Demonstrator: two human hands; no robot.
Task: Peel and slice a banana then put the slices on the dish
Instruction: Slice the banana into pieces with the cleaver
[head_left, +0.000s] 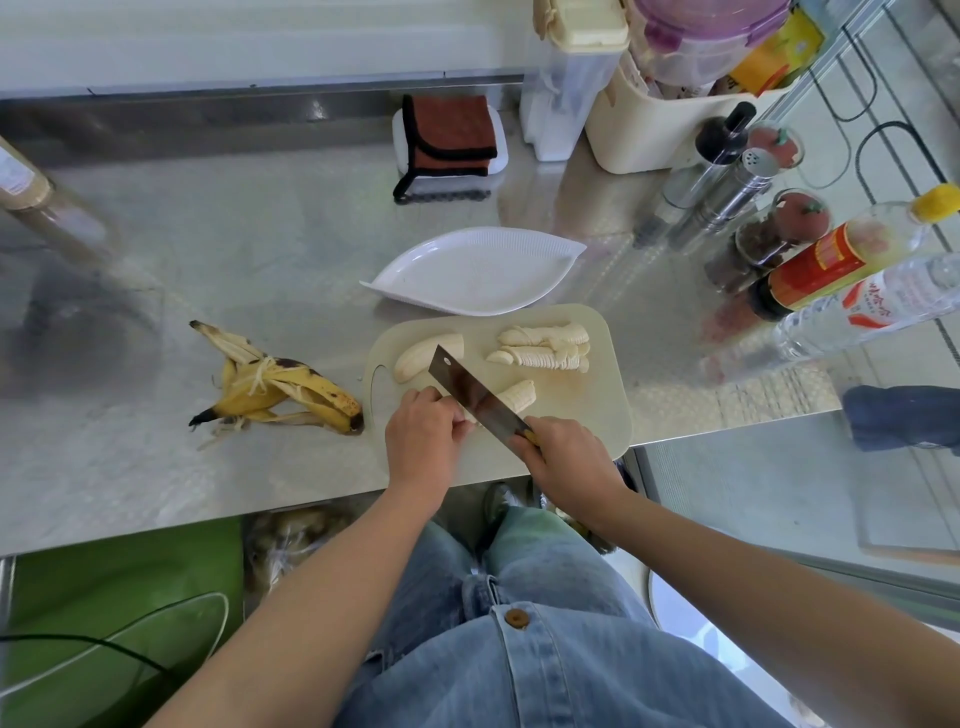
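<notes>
On the beige cutting board (587, 415) lie a peeled banana half (423, 356), two rows of cut slices (548, 348) and a shorter banana piece (517, 397). My left hand (423, 431) holds the left end of that shorter piece with curled fingers. My right hand (563, 457) grips the handle of a cleaver-style knife (467, 389), whose blade rests across the piece. The white leaf-shaped dish (478, 270) stands just behind the board with nothing on it.
The banana peel (275, 389) lies left of the board on the steel counter (208, 260). Bottles (852, 260), shakers (727, 192) and spice jars crowd the right side. A folded cloth on a white tray (449, 137) sits at the back. The counter's front edge runs just under my hands.
</notes>
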